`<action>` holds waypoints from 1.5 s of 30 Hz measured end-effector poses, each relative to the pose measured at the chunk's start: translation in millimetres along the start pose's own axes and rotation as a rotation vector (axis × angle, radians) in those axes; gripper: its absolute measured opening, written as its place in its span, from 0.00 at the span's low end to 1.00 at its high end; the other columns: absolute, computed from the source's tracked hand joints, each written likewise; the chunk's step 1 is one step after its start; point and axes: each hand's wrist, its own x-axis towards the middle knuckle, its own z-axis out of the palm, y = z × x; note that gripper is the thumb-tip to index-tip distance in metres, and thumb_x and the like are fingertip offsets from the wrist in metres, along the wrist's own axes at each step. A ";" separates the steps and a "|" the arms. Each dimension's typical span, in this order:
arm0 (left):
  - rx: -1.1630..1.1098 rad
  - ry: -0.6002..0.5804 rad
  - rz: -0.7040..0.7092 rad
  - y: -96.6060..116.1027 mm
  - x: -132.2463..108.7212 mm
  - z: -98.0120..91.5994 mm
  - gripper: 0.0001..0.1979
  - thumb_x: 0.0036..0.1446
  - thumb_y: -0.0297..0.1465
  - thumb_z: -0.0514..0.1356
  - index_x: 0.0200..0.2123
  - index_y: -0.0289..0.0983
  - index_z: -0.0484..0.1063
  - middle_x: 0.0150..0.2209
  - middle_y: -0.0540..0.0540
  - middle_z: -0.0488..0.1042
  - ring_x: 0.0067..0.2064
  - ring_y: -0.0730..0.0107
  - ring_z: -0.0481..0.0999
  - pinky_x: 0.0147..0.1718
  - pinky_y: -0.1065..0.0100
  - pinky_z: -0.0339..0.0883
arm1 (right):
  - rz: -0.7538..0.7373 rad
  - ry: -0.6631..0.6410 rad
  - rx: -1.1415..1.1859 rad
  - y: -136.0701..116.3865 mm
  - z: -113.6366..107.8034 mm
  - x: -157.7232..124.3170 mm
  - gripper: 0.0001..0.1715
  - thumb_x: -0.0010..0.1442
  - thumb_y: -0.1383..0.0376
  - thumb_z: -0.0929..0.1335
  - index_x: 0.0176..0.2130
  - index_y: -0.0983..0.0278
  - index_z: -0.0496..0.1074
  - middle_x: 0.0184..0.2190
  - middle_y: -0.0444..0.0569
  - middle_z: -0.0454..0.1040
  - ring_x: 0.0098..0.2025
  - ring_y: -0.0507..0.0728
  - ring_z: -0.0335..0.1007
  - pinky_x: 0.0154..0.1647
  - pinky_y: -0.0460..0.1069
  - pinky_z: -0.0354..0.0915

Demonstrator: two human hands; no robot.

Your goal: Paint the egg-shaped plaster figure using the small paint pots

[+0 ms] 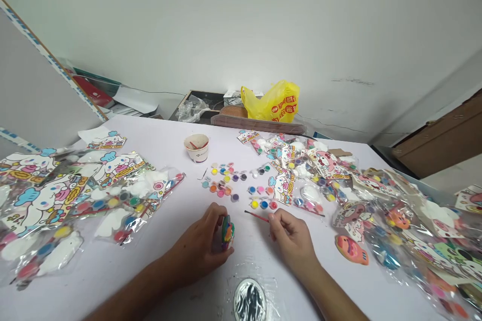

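My left hand (205, 241) is closed round a small painted figurine (227, 233), tilted up on its edge, with green, orange and other colours on the side that shows. Between the thumb and fingers of my right hand (291, 238) is a thin red paintbrush (256, 215), its dark tip pointing left toward the figurine without touching it. Just beyond my hands lie several small open paint pots (264, 204) in strips, with yellow, blue, red and other colours.
A paper cup (196, 148) holding a brush stands behind the paints. Bagged paint kits (124, 195) cover the left, and more kits (376, 220) crowd the right. A painted fish-shaped piece (352, 250) lies beyond my right hand. A round grate (249, 301) sits in the table's front. A yellow bag (273, 103) is behind.
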 end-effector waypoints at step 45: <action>0.057 -0.009 0.024 -3.5 -2.3 7.4 0.20 0.55 0.28 0.58 0.49 0.44 0.54 0.38 0.51 0.69 0.32 0.68 0.70 0.31 0.69 0.64 | -0.156 0.214 -0.117 18.7 -17.6 24.1 0.23 0.59 0.59 0.67 0.18 0.60 0.55 0.16 0.39 0.56 0.21 0.51 0.51 0.22 0.47 0.52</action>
